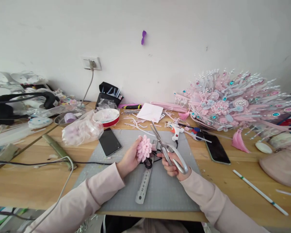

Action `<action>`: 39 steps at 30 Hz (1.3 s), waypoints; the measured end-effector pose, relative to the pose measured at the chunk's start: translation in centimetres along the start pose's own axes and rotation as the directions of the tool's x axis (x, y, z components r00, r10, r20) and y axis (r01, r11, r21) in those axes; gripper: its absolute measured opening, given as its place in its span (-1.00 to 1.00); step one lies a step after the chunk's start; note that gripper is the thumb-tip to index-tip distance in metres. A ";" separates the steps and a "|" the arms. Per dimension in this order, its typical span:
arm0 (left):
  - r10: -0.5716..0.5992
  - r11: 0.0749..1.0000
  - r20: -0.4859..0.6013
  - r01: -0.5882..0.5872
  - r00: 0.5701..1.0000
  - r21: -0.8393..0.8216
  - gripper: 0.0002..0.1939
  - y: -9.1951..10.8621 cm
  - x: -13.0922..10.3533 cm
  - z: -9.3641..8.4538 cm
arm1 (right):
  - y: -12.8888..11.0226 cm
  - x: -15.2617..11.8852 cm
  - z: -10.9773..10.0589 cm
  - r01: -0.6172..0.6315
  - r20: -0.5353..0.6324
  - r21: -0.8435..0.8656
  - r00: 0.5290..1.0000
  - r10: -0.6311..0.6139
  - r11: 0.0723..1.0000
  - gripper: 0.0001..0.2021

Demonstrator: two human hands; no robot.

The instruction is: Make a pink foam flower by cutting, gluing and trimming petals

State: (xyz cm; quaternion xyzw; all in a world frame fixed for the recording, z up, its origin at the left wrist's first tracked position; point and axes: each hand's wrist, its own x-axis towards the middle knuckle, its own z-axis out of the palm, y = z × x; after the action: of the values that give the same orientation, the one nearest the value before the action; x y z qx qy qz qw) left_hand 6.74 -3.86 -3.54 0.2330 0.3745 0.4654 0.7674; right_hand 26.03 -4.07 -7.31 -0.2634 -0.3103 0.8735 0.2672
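My left hand is closed round a pink fluffy flower with layered petals, held over the grey cutting mat. Below the flower hangs a small black loop. Metal scissors are in my right hand, their slightly parted blades pointing up and to the left, just right of the flower. A steel ruler lies on the mat beneath, its upper part hidden by the flower and black loop.
Behind the mat are a white glue gun, a white paper and a red-rimmed bowl. Phones lie left and right. A large beaded pink headdress stands at the right. A black cable crosses the left side.
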 end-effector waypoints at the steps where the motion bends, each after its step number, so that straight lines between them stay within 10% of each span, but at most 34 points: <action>1: -0.003 1.000 0.004 0.003 1.000 -0.006 -0.61 0.0 0.0 0.0 | 0.0 0.1 -0.1 -0.003 0.007 -0.002 1.000 0.003 1.000 -0.72; 39: 0.146 0.989 0.062 -0.146 0.987 -0.004 -0.87 -0.8 -0.5 0.2 | -0.3 -0.4 1.1 -0.046 -0.099 -0.069 0.994 0.039 0.997 -0.70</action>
State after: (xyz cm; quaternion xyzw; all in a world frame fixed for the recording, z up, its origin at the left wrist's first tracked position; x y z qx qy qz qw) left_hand 7.22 -4.67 -3.78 0.2745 0.3327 0.5126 0.7424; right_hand 25.72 -4.52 -6.28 -0.3217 -0.3223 0.8533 0.2541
